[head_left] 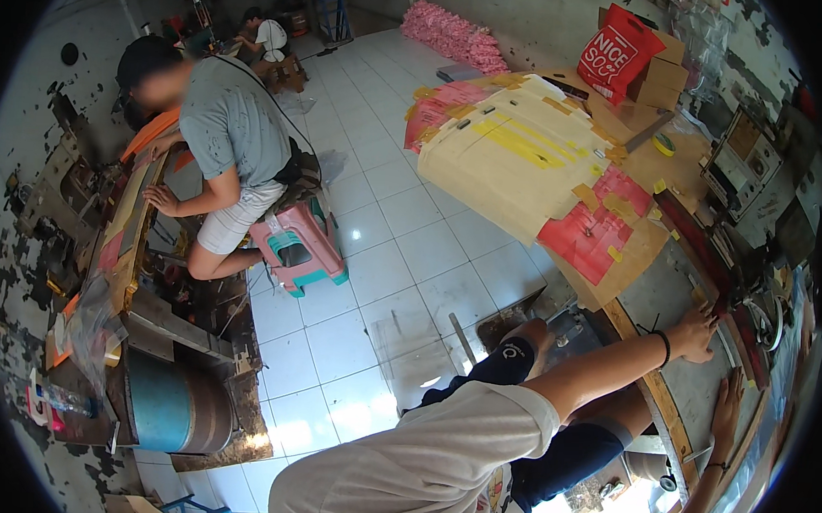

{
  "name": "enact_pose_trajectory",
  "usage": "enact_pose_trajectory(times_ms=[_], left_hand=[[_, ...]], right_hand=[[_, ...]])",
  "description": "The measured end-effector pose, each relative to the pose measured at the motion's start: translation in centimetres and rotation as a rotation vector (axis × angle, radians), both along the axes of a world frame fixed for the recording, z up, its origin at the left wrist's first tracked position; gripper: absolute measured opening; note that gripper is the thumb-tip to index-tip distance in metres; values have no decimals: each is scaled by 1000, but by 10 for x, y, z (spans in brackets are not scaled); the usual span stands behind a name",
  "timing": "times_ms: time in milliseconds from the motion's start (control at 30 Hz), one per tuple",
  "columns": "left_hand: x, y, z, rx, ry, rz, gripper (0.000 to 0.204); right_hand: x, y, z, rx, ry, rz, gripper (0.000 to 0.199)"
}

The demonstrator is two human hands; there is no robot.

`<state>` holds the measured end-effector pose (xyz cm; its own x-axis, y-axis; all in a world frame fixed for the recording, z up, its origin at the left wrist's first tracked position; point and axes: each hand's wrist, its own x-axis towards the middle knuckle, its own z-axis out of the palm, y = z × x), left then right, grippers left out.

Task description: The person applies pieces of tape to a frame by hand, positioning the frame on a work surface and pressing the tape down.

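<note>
My left hand (695, 335), on an arm with a black wristband, reaches across the grey worktop (671, 396) to the dark red bar (696, 237) of a machine along the right side. Its fingers are bent together at the bar's near end; what they hold, if anything, cannot be made out. Nearer my body, my right hand (726, 412) lies flat along the worktop's far side, fingers stretched out, with nothing visible in it. Beyond my left hand, brown paper sheets (498, 159) with yellow markings, tape pieces and red patches (595, 232) cover the table.
A control box with dials (745, 166) stands beyond the bar. A tape roll (663, 145), a red bag (619, 55) and a cardboard box (662, 75) sit at the back. A co-worker (233, 120) sits on a pink stool (301, 247) at left; another person (266, 37) is farther off.
</note>
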<state>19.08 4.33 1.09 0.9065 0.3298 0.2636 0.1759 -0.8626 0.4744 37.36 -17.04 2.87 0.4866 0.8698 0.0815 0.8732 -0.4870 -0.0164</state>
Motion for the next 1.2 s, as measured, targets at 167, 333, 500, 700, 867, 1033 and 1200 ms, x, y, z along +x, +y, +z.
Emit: enact_pose_trajectory(times_ms=[167, 333, 500, 700, 867, 1033, 1200], left_hand=[[16, -8, -7, 5, 57, 83, 87], [20, -11, -17, 34, 54, 114, 85], [22, -16, -7, 23, 11, 71, 81], [20, -14, -5, 100, -130, 41, 73], [-2, 7, -3, 76, -16, -41, 72], [-6, -23, 24, 119, -5, 28, 76], [-12, -18, 24, 150, 45, 147, 77]], right_hand=[[-4, 8, 3, -30, -10, 20, 63], [-7, 8, -4, -33, -36, 24, 63], [-10, 16, 7, -28, -70, 33, 63], [-4, 9, 14, -55, -191, 221, 53], [-57, 33, 27, 36, -40, 142, 57], [-58, 8, 28, 88, -33, 63, 61], [-82, 42, 14, 64, -84, -101, 65]])
